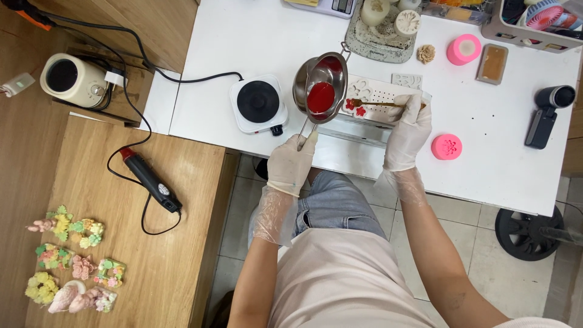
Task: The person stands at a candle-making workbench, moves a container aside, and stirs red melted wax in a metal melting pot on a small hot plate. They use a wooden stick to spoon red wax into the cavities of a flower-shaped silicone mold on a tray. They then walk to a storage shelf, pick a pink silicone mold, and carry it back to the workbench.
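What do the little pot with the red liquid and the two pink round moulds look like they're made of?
The pot looks like polished steel: a bright, mirror-like rim. The pink moulds look like matte silicone or rubber, soft-edged with no glare, though that is a guess.

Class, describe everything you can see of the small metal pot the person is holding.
The metal pot is small, shiny and round, with a wire handle gripped by the gloved left hand. It holds red liquid and is held above the table's near edge, beside the white mould tray, right of the small hotplate. Whether it tilts is unclear.
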